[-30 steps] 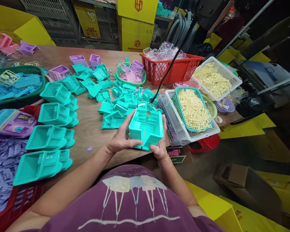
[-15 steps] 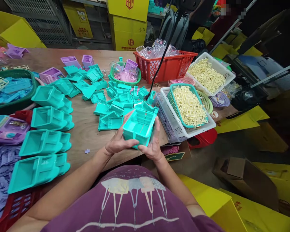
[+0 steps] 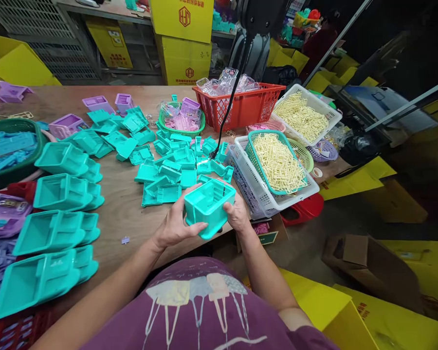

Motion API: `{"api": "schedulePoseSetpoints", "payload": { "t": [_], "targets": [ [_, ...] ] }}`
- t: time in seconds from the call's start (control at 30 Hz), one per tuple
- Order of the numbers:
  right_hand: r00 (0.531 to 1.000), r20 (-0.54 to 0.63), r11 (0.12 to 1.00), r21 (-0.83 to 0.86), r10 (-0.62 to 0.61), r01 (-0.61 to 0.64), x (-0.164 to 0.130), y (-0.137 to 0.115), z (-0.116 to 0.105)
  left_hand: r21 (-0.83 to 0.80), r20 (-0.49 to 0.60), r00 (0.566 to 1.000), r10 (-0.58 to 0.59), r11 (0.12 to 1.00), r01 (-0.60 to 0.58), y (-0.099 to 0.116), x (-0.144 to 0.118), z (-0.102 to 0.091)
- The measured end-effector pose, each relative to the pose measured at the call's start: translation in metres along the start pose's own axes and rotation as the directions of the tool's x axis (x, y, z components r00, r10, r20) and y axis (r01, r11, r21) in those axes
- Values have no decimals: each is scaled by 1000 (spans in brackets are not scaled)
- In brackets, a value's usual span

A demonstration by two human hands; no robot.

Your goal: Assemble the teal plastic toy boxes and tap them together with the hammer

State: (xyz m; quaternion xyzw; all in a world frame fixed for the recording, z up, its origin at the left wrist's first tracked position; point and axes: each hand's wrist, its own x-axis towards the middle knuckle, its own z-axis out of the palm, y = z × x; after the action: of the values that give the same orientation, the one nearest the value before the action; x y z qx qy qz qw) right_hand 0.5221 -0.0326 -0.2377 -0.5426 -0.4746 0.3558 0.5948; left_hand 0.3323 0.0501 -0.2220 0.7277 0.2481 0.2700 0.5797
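Observation:
Both hands hold a teal plastic box-shaped part (image 3: 208,209) above the table's front edge. My left hand (image 3: 175,223) grips its left side, thumb along the near wall. On the right side my right hand (image 3: 237,210) is closed around it; its far fingers are partly hidden behind the part. Beyond the hands lies a heap of loose teal plastic pieces (image 3: 170,189). Stacked teal box-shaped parts (image 3: 45,274) stand in several rows to the left. A small purple piece (image 3: 125,240) lies on the wooden table (image 3: 113,194).
A red basket (image 3: 237,107) of clear plastic parts stands at the back. To the right, a teal basket (image 3: 277,160) of pale yellow pieces sits on a white crate (image 3: 263,204). A black cable (image 3: 228,112) hangs down to the heap. Yellow cartons (image 3: 314,311) surround the table.
The teal box-shaped part has been tilted and turned, showing more of its near outer wall. My right hand has shifted along its right side. The whole view has swung slightly.

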Motion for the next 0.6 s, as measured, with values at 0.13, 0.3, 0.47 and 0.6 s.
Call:
{"api": "schedulePoseSetpoints", "payload": {
  "t": [0.13, 0.3, 0.47, 0.6],
  "targets": [
    [995, -7, 979, -178, -100, 98, 0, -3, -1, 129, -190, 975, -111, 982, 137, 11, -1, 9],
    [1000, -27, 984, -180, 13, -17, 2, -6, 1, 236, -225, 970, -89, 961, 142, 14, -1, 18],
    [983, -180, 991, -137, -26, 1, 7, 17, 20, 317, -205, 979, -8, 946, 74, 10, 10, 14],
    [969, -241, 997, -33, 55, -65, 11, 34, 24, 308, -242, 970, -11, 947, 88, 0, 10, 11]
  ]
}}
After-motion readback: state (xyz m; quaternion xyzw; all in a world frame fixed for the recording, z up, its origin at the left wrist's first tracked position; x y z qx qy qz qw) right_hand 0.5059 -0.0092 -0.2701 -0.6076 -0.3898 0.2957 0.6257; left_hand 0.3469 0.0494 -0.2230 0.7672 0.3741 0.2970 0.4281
